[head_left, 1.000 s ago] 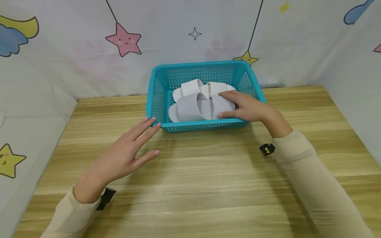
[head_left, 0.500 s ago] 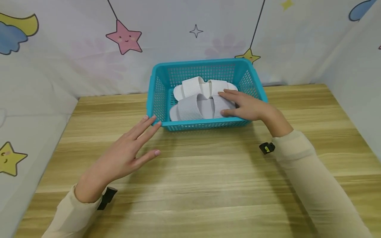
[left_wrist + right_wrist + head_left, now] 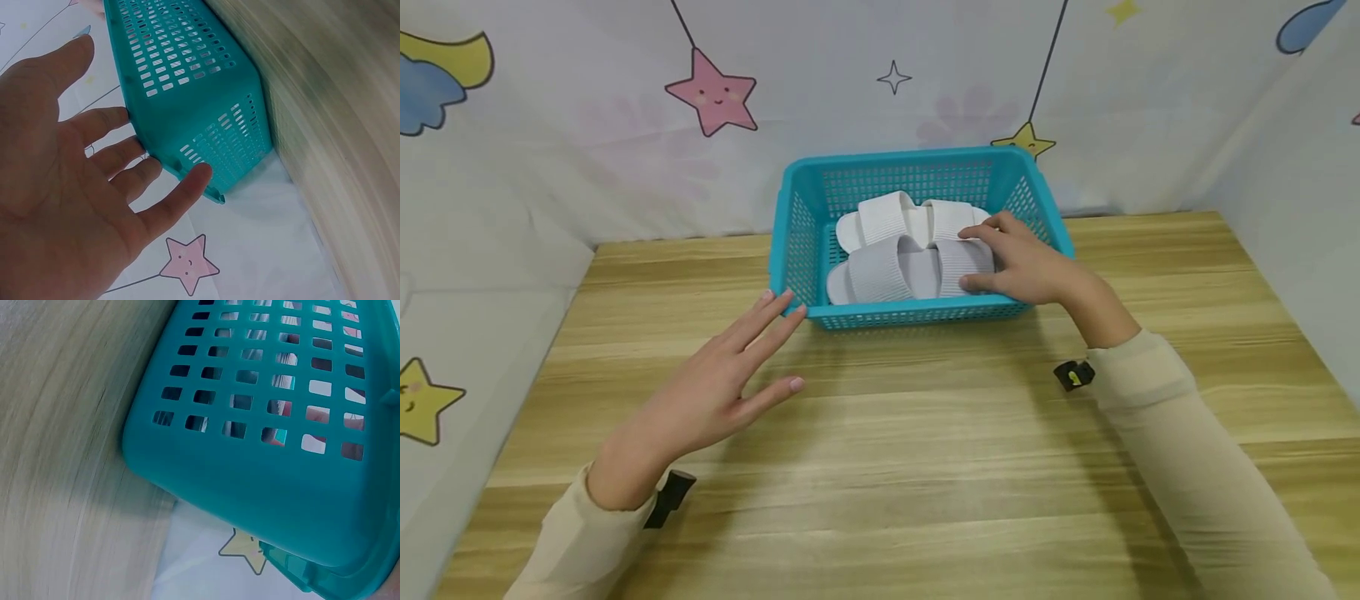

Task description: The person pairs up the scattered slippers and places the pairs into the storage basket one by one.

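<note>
A turquoise plastic basket stands at the back of the wooden table. Inside, a pair of ribbed grey slide slippers lies along the front wall. Behind them lies a white pair. My right hand reaches over the basket's right front corner, its thumb and bent fingers about the strap of the right grey slipper; the slipper stays down in the basket. My left hand has its fingers extended, with the fingertips against the basket's front left corner. In the right wrist view the basket wall hides most of that hand.
The wooden tabletop extends in front of the basket and to both sides. Behind it hangs a white cloth printed with stars, close to the basket's back rim. More white cloth borders the table at left and right.
My right hand's knuckles have risen and its fingers bend more; the thumb and fingertips have shifted slightly right over the grey slipper. The left hand, basket and slippers stay put.
</note>
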`<state>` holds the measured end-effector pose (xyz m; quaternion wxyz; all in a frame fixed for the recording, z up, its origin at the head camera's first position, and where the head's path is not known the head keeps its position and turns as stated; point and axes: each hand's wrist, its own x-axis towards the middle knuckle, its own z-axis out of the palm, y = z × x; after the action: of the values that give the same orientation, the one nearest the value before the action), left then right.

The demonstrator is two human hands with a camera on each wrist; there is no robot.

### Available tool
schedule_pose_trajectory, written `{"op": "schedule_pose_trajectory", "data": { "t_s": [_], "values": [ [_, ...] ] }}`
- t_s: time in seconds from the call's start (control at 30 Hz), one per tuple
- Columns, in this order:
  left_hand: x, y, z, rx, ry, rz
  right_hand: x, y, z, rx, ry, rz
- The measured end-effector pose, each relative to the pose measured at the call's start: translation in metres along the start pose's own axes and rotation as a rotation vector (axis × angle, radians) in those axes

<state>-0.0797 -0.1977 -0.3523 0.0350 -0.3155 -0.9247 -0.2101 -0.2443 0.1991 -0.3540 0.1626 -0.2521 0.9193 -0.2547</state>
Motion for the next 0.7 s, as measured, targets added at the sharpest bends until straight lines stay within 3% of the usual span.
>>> {"op": "schedule_pose_trajectory", "data": {
  "t_s": [0.7],
  "values": [
    [0.0027,0.0026,-0.0023,-0.015,-0.024,-0.016,-0.0017,-0.0003,-0.0005,-0.021,-0.020,-0.024]
  ]
}}
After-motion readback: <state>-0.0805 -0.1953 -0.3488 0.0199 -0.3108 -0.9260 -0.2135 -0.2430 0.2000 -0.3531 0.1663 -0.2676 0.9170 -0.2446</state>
